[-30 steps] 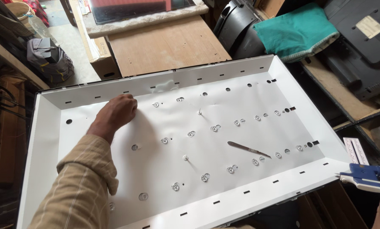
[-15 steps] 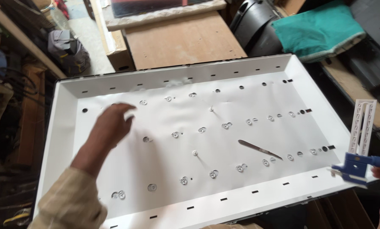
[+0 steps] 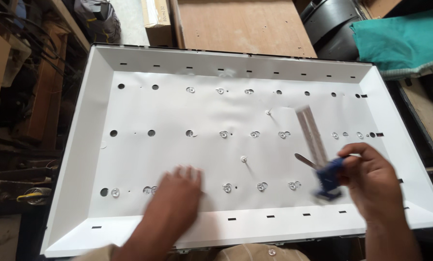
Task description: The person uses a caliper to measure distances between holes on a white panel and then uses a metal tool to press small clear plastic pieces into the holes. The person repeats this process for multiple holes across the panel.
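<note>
Head view: a large white panel with raised sloping walls fills the frame, its flat sheet dotted with rows of round holes and small clear lenses.

A second ago the left hand lay flat and high on the panel's left half, near the far edge. Now the left hand sits blurred by motion at the near edge, left of centre, fingers loosely spread and palm down, gripping nothing; whether it touches the sheet cannot be told.

The bigger change is on the right. Earlier the right hand waited off the panel's near right corner with its tool outside the rim. Now the right hand is over the panel, near the near-right part of the sheet, closed around the blue handle of a tool from which a pale strip rises toward the far edge, also smeared by motion. Just beside the blue handle, a slim metal piece lies on the sheet, roughly where it lay before.

Judging from this, both hands have converged on the near half of the panel, so the work in hand seems to have shifted from bracing the sheet to bringing the tool onto it.

Beyond the far edge lie a wooden board and, at the far right, a teal cloth.
</note>
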